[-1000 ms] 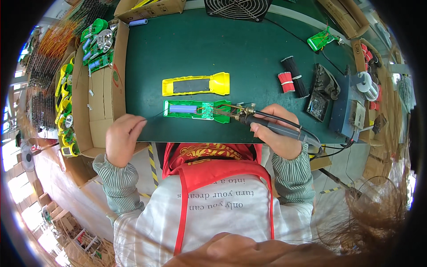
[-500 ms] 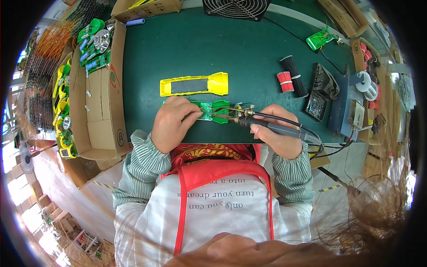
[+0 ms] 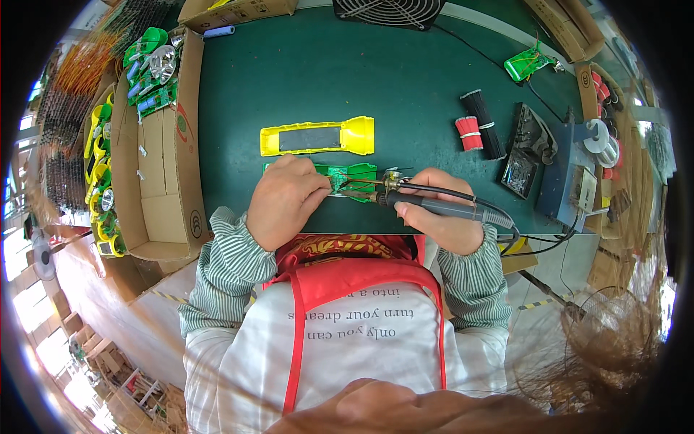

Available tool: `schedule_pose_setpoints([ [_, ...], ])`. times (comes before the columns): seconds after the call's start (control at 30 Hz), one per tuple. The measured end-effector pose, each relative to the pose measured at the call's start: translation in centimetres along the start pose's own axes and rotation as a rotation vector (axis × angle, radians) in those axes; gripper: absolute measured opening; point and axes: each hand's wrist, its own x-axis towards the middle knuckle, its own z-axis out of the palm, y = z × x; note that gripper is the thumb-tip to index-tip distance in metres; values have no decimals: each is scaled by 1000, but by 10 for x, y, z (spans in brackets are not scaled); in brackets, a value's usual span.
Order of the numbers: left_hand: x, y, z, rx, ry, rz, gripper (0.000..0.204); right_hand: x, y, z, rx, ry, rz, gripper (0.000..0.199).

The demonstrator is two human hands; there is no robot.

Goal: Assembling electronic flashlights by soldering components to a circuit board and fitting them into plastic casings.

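My right hand [image 3: 454, 231] is wrapped round a soldering iron [image 3: 437, 205] with a thin metal guide tube along it. The iron's tip points left and reaches over a green flashlight-shaped plastic shell [image 3: 367, 173] that holds a small circuit board [image 3: 337, 172]. Thin wires run across the shell. My left hand [image 3: 284, 204] covers the shell's left end, thumb and forefinger pinched together beside the tip. What lies between those fingertips is too small to make out. Just beyond the shell lies a yellow flashlight housing half [image 3: 358, 136] with a dark panel in its handle.
A cardboard box [image 3: 160, 210] with green flashlight parts stands at left. On the right lie red [image 3: 470, 133] and black wire bundles [image 3: 483, 123], a black tray [image 3: 519, 163], and a blue soldering unit [image 3: 560, 173] with a solder spool [image 3: 597, 136]. A fan [image 3: 390, 10] stands at the back.
My right hand has moved the soldering iron slightly left, so its tip is closer to my left fingertips. My left hand stays pinched at the board. The view has shifted a little.
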Motion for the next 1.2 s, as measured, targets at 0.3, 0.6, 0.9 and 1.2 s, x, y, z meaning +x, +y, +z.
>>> schedule_pose_setpoints([
  [0.3,0,2,1,33,-18,-19,9,0,-2,3,-103,14,-69,16],
  [0.6,0,2,3,48,23,2,6,-3,-4,3,-95,35,-139,16],
  [0.9,0,1,5,51,51,13,4,-8,-5,0,25,59,-93,18],
  [1.2,-1,3,5,36,56,7,5,-9,3,-11,43,145,-202,17],
])
